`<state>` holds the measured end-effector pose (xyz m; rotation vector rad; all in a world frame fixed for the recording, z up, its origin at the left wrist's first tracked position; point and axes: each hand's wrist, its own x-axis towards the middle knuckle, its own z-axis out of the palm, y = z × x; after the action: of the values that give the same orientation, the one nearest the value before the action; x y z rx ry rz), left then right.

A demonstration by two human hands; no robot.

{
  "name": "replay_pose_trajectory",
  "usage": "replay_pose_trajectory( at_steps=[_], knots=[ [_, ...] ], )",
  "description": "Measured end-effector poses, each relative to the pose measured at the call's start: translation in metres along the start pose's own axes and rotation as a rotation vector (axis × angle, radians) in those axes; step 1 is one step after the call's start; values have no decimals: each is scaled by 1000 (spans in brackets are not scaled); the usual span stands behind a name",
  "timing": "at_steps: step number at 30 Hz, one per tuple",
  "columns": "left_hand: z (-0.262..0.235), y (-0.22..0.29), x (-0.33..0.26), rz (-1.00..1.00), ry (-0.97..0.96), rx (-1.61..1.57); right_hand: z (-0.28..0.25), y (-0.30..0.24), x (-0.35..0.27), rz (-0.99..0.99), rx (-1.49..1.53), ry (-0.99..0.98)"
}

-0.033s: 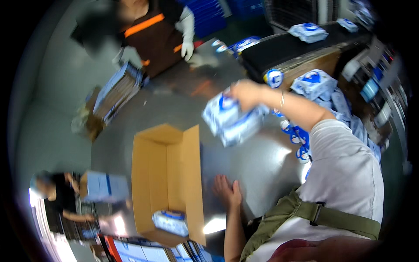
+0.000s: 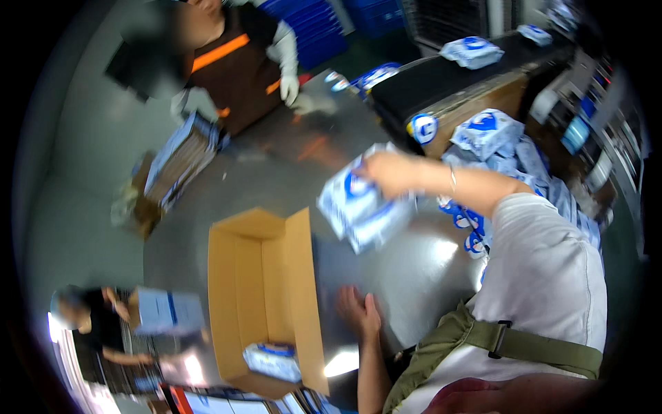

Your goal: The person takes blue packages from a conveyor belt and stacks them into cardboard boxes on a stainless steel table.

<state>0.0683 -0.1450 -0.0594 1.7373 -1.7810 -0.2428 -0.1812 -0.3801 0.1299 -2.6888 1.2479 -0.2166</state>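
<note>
My right hand [image 2: 391,174] grips soft white-and-blue packs of wipes [image 2: 358,203] from above, at least two together, over the metal table [image 2: 414,276]. They are blurred, and my fingers partly hide them. To their left stands an open cardboard box [image 2: 262,276], its mouth facing up. Inside, at the near end, lies one white-and-blue pack [image 2: 272,362]. My left hand [image 2: 359,310] rests on the table just right of the box, holding nothing, fingers extended.
A heap of similar packs [image 2: 489,134] lies right of my right arm. Beyond runs a black conveyor belt [image 2: 427,86] carrying packs. A person in a brown apron [image 2: 238,76] stands across the table near stacked flattened cartons [image 2: 181,162]. Another person handles a blue-white box [image 2: 165,310] at left.
The whole view has shifted slightly, so most things sit a little lower. My right hand and the packs have come slightly nearer to me. My left hand stays beside the box.
</note>
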Motion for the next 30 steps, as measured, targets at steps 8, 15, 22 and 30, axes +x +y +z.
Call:
replay_pose_trajectory(
  at_steps=[8, 15, 22, 30],
  knots=[
    [-25, 42, -58, -251, 7, -1154, 68, -108, -160, -292, -202, 387],
    [-50, 83, -29, -270, 13, -563, 68, -25, 3, -65, 454, -453],
    [-86, 96, 2, 102, -126, 348, 97, -73, 24, -407, 537, -676],
    [-112, 89, -4, 207, -503, 472, 133, -125, -35, -316, 547, -439]
  ],
)
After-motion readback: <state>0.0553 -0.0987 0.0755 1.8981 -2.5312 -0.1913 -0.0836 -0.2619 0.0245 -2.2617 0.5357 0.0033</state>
